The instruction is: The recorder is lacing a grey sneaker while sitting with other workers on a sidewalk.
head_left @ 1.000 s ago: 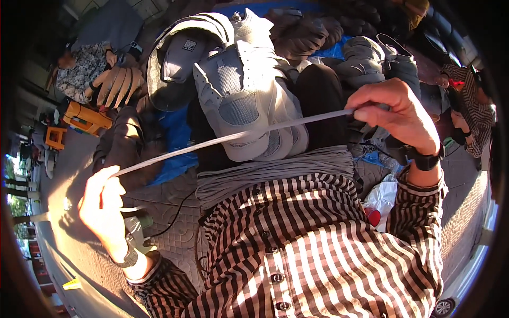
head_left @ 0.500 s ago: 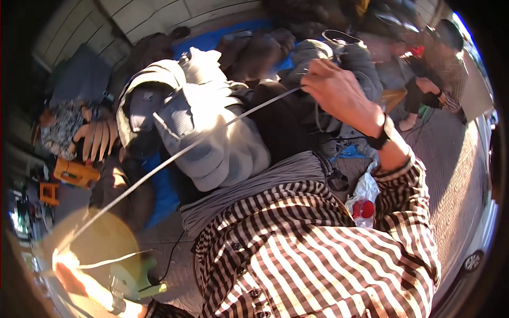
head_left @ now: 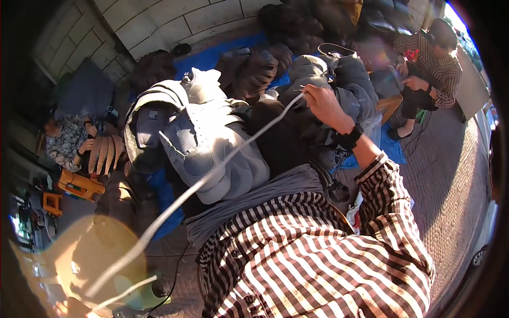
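Observation:
A pale grey shoelace (head_left: 183, 196) stretches diagonally across my front. My right hand (head_left: 324, 106) pinches its upper end between closed fingertips, near a dark grey stack of shoe uppers (head_left: 310, 69). At the lower left edge, my left hand (head_left: 64, 308) is partly cut off and washed out by glare. The lace's lower part and a short loose end run to it. Light grey shoe uppers (head_left: 214, 153), nested together and sunlit, lie in front of me beneath the lace. A thick bundle of grey laces (head_left: 254, 199) rests across my lap.
A co-worker (head_left: 71, 140) sits at the left, holding brown uppers (head_left: 106, 151) near an orange stool (head_left: 79, 183). Another co-worker (head_left: 437, 69) sits at the far right. Blue sheeting (head_left: 212, 50) lies under dark piles of uppers (head_left: 249, 74) by a block wall (head_left: 175, 21).
My left hand has dropped down toward the lower edge, drawing the lace lower. My right hand has moved slightly down, still pinching the lace.

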A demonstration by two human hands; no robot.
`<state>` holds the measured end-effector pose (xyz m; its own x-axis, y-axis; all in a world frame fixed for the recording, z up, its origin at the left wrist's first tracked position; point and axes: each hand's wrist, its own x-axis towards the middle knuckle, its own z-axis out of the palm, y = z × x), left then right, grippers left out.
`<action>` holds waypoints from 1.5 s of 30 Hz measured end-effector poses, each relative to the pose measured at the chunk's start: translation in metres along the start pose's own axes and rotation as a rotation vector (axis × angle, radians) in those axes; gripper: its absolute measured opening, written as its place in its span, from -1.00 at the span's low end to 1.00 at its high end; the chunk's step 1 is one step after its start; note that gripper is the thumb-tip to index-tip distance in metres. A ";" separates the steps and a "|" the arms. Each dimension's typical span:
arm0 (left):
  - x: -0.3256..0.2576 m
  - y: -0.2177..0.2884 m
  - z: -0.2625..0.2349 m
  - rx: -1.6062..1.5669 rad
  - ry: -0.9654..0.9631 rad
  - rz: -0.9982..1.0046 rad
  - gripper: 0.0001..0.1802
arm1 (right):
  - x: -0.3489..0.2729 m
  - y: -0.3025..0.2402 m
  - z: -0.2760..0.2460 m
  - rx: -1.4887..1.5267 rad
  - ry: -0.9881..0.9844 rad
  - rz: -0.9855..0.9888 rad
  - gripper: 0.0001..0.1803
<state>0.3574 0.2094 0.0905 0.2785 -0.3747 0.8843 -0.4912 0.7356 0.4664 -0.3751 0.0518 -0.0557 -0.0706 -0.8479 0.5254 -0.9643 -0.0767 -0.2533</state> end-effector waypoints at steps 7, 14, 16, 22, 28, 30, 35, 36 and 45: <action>-0.049 0.072 0.202 -0.359 -0.739 -0.300 -0.63 | 0.000 -0.077 0.006 1.450 -0.102 0.228 -0.82; -0.084 0.012 0.333 -0.483 -1.074 -0.759 -0.49 | -0.010 -0.145 -0.003 1.685 -0.345 0.155 -0.83; -0.091 0.002 0.357 -0.615 -1.135 -0.829 -0.48 | -0.009 -0.152 0.001 1.684 -0.387 0.155 -0.83; -0.109 -0.020 0.372 -0.736 -1.150 -0.952 -0.68 | -0.009 -0.158 0.012 1.693 -0.444 0.157 -0.85; -0.117 -0.021 0.365 -0.558 -1.077 -0.810 -0.78 | -0.001 -0.138 0.017 1.011 -0.424 -0.165 -0.86; -0.118 -0.019 0.364 -0.500 -1.059 -0.743 -0.78 | 0.013 -0.121 0.013 0.083 0.012 -0.443 -0.82; -0.121 -0.013 0.371 -0.415 -0.981 -0.622 -0.77 | 0.018 -0.166 0.000 0.720 -0.160 -0.189 -0.82; -0.122 -0.011 0.374 -0.419 -0.984 -0.624 -0.77 | 0.015 -0.180 0.002 0.896 -0.219 -0.195 -0.84; -0.124 -0.013 0.376 -0.342 -0.966 -0.487 -0.77 | 0.010 -0.207 0.037 1.319 -0.544 -0.011 -0.97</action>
<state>0.0191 0.0336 -0.0173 -0.4476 -0.8329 0.3255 -0.2126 0.4527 0.8660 -0.1668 0.0402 -0.0280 0.3318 -0.9132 0.2367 -0.0041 -0.2523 -0.9676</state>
